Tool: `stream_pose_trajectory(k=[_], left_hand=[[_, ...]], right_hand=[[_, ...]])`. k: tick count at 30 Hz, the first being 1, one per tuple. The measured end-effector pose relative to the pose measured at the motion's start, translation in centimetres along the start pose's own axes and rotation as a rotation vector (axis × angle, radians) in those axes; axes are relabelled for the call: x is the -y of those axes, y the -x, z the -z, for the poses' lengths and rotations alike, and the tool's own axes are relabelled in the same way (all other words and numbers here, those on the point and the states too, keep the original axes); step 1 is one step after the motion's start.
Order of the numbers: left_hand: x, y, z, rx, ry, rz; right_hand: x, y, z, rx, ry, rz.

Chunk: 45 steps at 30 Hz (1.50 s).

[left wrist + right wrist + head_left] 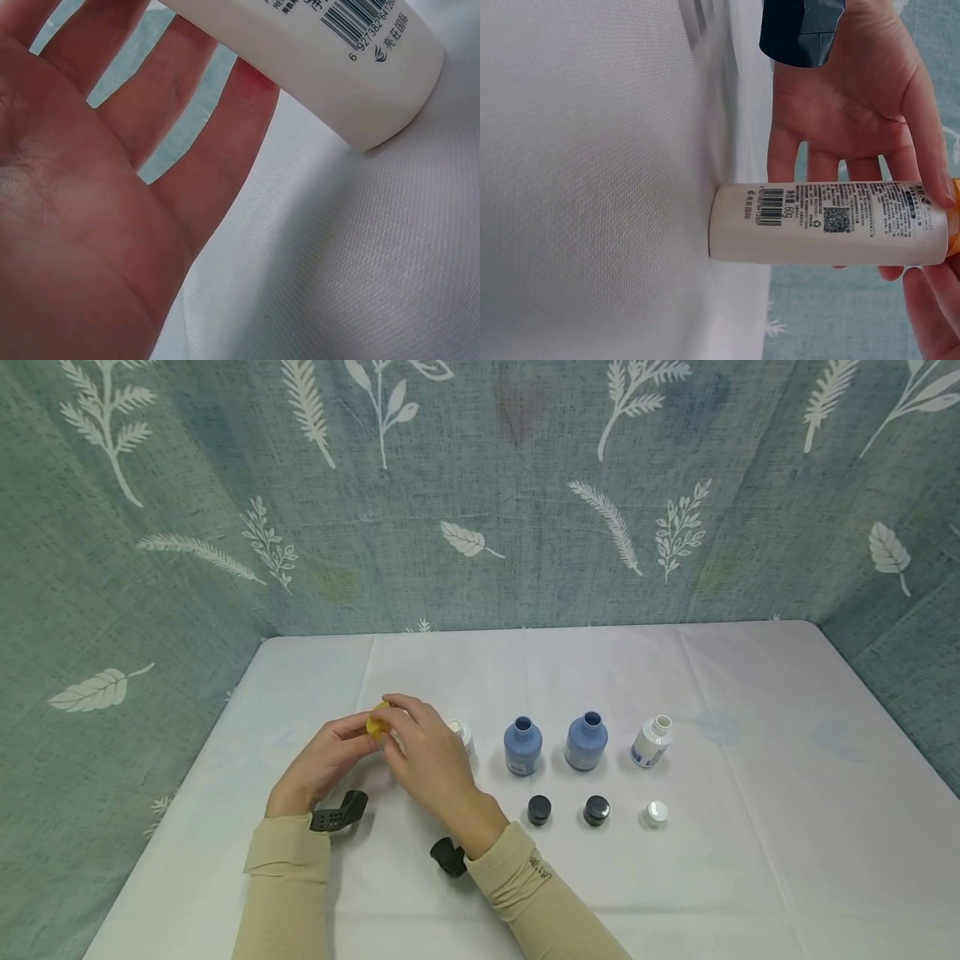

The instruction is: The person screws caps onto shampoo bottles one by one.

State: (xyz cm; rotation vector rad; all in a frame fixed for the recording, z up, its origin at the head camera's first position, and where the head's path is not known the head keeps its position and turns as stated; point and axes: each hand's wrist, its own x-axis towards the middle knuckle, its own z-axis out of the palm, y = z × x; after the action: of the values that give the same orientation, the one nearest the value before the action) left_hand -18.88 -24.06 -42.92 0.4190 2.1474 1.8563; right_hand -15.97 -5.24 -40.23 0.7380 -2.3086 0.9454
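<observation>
White bottle [810, 225], yellow cap [377, 727] on top, is held upright at the counter's [817, 852] left (base touching or just above, can't tell). Its upper body is gripped by the left hand [327, 760], grip closed to bottle width; cap is pinched by the right hand [435, 768]. Two blue bottles [522, 748] are seen rightward.

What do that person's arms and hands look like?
Both arms have long khaki sleeves: the left sleeve and the right sleeve, which has small dark lettering near the wrist. The left wrist gadget is black with little holes; the right wrist gadget is black too. The left hand and right hand wear no gloves.
</observation>
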Motion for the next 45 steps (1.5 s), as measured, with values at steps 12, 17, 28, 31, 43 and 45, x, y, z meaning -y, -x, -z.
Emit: stream_pose_trajectory(k=[12,17,28,31,43,45], left_hand=[[0.2,0.0,0.1,0.007,-0.031,-0.004],[0.2,0.1,0.1,0.003,-0.031,0.0],[0.3,0.1,0.0,0.004,-0.036,-0.005],[0.2,0.0,0.0,-0.004,-0.039,0.007],[-1.5,0.3,-0.7,-0.004,-0.016,0.015],[-1.6,0.3,-0.8,-0.006,-0.023,0.018]], right_hand=[[0.0,0.0,-0.1,-0.018,0.012,0.002],[0.1,0.0,-0.1,-0.021,0.016,0.001],[0.1,0.0,0.0,-0.035,0.028,-0.021],[0.0,0.0,0.0,-0.036,0.036,-0.024],[-0.2,-0.1,0.2,-0.023,0.064,-0.033],[-0.2,-0.1,0.2,-0.027,0.058,-0.038]])
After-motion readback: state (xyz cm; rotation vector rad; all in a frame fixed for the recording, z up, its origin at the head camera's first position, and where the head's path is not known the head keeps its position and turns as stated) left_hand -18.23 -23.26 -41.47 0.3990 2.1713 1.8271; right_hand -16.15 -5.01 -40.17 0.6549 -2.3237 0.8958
